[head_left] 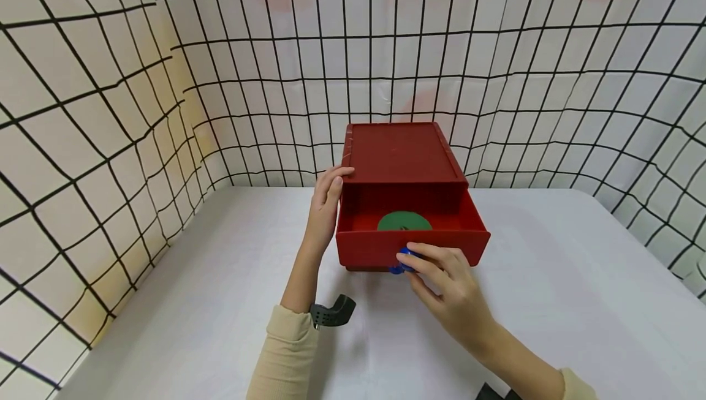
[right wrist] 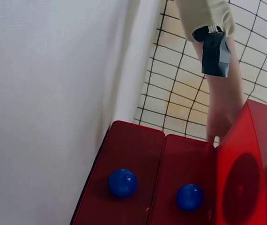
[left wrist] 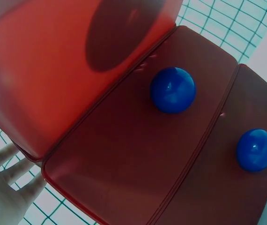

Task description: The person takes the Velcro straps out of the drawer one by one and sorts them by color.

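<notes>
A red drawer unit (head_left: 405,152) stands on the table with its top drawer (head_left: 366,250) pulled out. Inside that drawer is a round green disc (head_left: 404,221), and its dark outline shows through the drawer bottom in both wrist views. At the drawer's front, my right hand (head_left: 455,290) pinches a blue round knob (head_left: 407,259) between thumb and fingers. My left hand (head_left: 324,210) rests against the unit's left side, fingers straight, fingertips at the top edge. Below the pulled-out drawer, two closed drawer fronts each carry a blue knob, an upper one (left wrist: 173,90) and a lower one (left wrist: 255,150).
A white cloth covers the table (head_left: 220,302) around the unit. Behind and to the sides rises a white backdrop with a black grid net (head_left: 265,100). A dark wrist device (head_left: 333,312) is strapped to the left forearm.
</notes>
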`<state>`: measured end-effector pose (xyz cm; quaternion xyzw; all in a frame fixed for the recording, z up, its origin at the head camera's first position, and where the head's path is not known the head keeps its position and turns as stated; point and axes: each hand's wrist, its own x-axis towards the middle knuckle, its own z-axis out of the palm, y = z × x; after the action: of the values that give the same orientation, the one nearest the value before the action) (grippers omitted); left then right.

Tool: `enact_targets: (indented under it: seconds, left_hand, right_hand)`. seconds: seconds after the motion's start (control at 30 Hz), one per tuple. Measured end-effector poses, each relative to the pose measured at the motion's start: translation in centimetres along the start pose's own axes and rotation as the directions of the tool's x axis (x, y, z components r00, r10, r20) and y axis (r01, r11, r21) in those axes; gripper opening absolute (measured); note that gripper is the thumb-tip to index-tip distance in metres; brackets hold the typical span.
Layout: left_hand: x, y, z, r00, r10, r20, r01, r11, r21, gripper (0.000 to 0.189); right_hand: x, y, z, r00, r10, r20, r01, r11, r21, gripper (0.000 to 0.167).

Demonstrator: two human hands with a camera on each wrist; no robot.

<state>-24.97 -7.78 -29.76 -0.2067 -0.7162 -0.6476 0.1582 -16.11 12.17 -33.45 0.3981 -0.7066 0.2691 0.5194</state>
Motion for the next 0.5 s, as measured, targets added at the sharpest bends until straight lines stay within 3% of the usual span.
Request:
enact_targets:
  seconds: [0.5]
  left_hand:
    - [-0.19, 0.43, -0.04, 1.0, 0.016, 0.012, -0.016, 1.0, -0.001, 0.034]
  right_hand:
    - [-0.07, -0.97, -0.76, 0.999, -0.04, -0.02, 0.04, 0.999, 0.013, 0.028]
